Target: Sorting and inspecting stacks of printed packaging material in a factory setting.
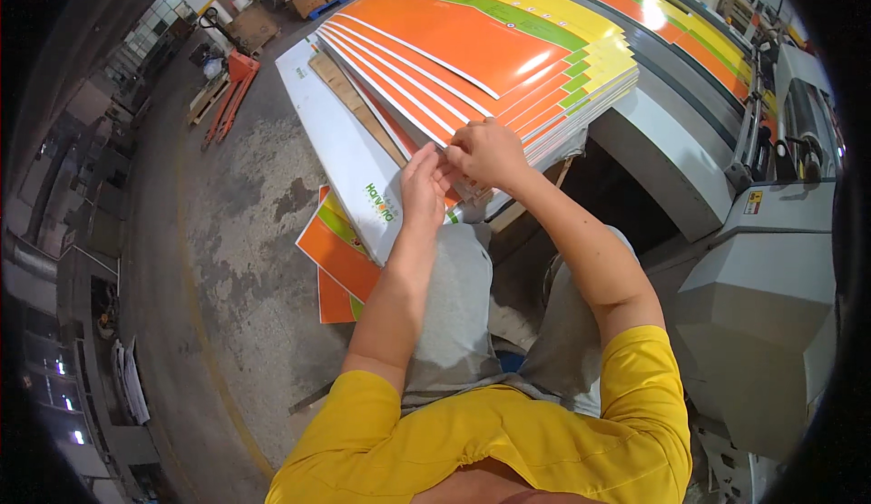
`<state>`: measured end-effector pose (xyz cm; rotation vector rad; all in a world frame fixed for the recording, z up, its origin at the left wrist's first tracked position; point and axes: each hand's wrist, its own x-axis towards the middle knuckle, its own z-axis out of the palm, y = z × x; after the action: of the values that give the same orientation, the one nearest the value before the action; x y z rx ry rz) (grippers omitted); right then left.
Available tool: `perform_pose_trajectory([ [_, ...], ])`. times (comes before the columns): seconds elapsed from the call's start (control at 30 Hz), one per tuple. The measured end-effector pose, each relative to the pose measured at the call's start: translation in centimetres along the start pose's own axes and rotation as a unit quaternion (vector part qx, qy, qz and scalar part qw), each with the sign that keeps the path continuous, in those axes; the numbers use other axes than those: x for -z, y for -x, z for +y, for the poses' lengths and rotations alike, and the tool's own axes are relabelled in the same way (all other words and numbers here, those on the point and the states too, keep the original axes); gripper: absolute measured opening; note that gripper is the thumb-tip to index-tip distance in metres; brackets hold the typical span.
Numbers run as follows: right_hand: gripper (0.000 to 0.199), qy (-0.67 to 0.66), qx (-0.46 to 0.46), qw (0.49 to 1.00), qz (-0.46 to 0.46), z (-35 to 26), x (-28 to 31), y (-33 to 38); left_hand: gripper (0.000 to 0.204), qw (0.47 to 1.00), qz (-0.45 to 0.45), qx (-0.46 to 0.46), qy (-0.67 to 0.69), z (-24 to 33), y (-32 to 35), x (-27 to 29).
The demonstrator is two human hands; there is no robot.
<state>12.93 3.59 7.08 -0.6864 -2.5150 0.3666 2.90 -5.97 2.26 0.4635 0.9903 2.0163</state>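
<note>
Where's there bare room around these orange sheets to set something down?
The floor is bare between the orange pallet jack and the white panel. The panel itself is mostly bare between its left edge and the brown strip. It's crowded at the stack's near corner, where the left hand and right hand meet.

green lettering on white board, warning label on machine

A white panel carries a brown strip and a fanned stack of orange, green and yellow sheets; on the grey floor stands an orange pallet jack.
</note>
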Motion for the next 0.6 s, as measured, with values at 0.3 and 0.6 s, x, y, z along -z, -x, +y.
perform_pose_trajectory([
  [0.3,0.018,0.042,0.033,0.988,0.141,1.7,0.2,-0.9,0.054,0.999,0.003,-0.006,-0.050,-0.1,-0.3,0.0],
  [0.6,0.019,0.001,0.170,0.976,0.138,2.6,1.2,0.3,0.060,0.997,0.003,-0.001,-0.073,0.0,-0.1,-0.4],
])
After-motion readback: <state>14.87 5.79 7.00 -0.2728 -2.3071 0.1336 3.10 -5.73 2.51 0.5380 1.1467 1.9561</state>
